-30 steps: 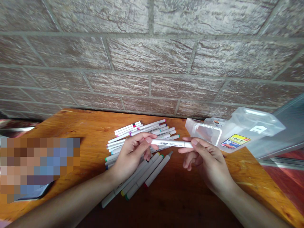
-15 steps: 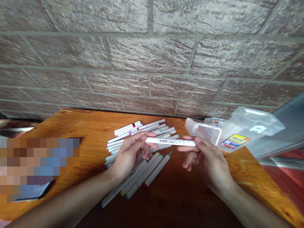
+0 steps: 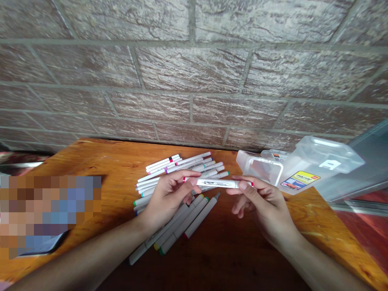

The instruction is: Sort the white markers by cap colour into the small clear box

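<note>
While level between left hand (image 3: 168,198) and right hand (image 3: 260,204), marker (image 3: 216,183) over pile (image 3: 182,224).

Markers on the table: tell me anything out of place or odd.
Markers lie loose in a heap on the table, outside the clear case, which lies open. Nothing looks damaged.

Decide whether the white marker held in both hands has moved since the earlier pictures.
Yes, slightly: the white marker has edged rightward, its right end now closer to the clear plastic case, which stayed put.
</note>
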`<act>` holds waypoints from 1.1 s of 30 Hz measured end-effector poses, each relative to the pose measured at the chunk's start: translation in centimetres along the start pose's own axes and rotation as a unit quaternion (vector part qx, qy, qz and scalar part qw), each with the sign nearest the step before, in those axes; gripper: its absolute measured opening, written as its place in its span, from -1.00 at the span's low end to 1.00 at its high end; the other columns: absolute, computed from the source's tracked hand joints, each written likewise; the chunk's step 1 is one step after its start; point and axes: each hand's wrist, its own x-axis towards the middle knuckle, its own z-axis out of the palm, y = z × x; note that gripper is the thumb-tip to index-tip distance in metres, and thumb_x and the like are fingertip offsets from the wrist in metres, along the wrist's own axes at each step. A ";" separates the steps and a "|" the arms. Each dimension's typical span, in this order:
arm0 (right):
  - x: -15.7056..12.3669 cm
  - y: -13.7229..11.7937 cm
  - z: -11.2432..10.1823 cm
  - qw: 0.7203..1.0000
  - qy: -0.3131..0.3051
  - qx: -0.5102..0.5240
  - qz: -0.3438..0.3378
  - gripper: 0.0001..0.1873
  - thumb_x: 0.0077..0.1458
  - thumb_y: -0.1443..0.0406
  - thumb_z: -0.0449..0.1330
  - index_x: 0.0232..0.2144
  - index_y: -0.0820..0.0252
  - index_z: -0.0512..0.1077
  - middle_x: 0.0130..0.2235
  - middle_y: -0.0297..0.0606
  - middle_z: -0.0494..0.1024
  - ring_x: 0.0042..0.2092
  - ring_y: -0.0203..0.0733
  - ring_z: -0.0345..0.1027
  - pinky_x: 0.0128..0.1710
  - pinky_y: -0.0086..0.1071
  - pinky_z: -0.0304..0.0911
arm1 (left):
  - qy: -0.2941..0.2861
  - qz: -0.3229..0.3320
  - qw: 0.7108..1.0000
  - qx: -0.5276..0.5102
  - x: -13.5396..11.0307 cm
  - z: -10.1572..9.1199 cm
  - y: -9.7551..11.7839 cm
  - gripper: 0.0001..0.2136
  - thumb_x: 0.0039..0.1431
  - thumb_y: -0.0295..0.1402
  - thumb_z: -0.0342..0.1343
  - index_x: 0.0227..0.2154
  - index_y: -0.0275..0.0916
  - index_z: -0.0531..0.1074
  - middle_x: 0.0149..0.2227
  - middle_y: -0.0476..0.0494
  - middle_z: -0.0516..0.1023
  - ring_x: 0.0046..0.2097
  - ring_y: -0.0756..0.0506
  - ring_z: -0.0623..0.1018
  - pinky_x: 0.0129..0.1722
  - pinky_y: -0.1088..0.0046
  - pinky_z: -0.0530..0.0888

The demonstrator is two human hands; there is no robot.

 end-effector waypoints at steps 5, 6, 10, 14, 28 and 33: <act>-0.2 -0.1 0.4 1.000 0.014 -0.013 0.002 -0.68 0.07 0.12 0.51 -0.19 0.16 0.67 -0.37 -0.19 0.75 -0.60 -0.21 0.53 -0.67 -0.45 0.41 | -0.010 0.003 0.999 0.037 -0.1 -0.1 0.0 -0.68 0.19 -0.17 0.38 -0.11 -0.29 0.65 -0.47 -0.07 0.61 -0.51 0.04 0.44 -0.52 0.58 0.38; -0.3 -0.2 0.6 1.000 0.022 -0.018 0.005 -0.68 0.05 0.12 0.52 -0.20 0.16 0.66 -0.38 -0.20 0.74 -0.60 -0.22 0.53 -0.66 -0.45 0.41 | -0.012 0.003 0.999 0.045 -0.2 -0.2 0.0 -0.70 0.19 -0.18 0.38 -0.13 -0.28 0.66 -0.47 -0.06 0.61 -0.50 0.04 0.44 -0.51 0.58 0.38; -0.5 -0.3 0.8 0.999 0.032 -0.031 0.004 -0.70 0.03 0.13 0.53 -0.26 0.17 0.65 -0.41 -0.24 0.71 -0.57 -0.24 0.52 -0.63 -0.46 0.40 | -0.020 -0.005 0.998 0.065 -0.3 -0.1 0.2 -0.71 0.16 -0.17 0.39 -0.17 -0.29 0.66 -0.46 -0.08 0.61 -0.46 0.00 0.51 -0.49 0.57 0.41; -0.2 0.4 0.5 0.999 0.005 -0.039 -0.021 -0.72 0.06 0.13 0.52 -0.30 0.19 0.64 -0.54 -0.29 0.64 -0.59 -0.24 0.48 -0.63 -0.47 0.38 | -0.009 0.016 0.997 0.073 -0.2 0.1 0.4 -0.74 0.14 -0.19 0.41 -0.24 -0.30 0.66 -0.50 -0.04 0.56 -0.50 0.03 0.44 -0.52 0.56 0.34; -0.1 0.2 0.4 0.999 -0.008 -0.027 -0.025 -0.77 0.13 0.15 0.48 -0.26 0.16 0.65 -0.46 -0.26 0.68 -0.59 -0.25 0.49 -0.63 -0.45 0.40 | -0.019 0.030 0.997 0.074 -0.1 0.3 0.9 -0.78 0.16 -0.21 0.39 -0.27 -0.29 0.68 -0.50 -0.04 0.58 -0.52 0.04 0.36 -0.54 0.54 0.24; -0.2 0.0 0.4 1.000 -0.006 -0.018 -0.019 -0.76 0.12 0.15 0.48 -0.21 0.15 0.66 -0.43 -0.24 0.71 -0.59 -0.23 0.51 -0.63 -0.45 0.42 | -0.026 0.010 0.998 0.064 -0.2 0.2 0.6 -0.76 0.22 -0.20 0.35 -0.22 -0.30 0.67 -0.47 -0.08 0.62 -0.51 0.05 0.37 -0.52 0.56 0.28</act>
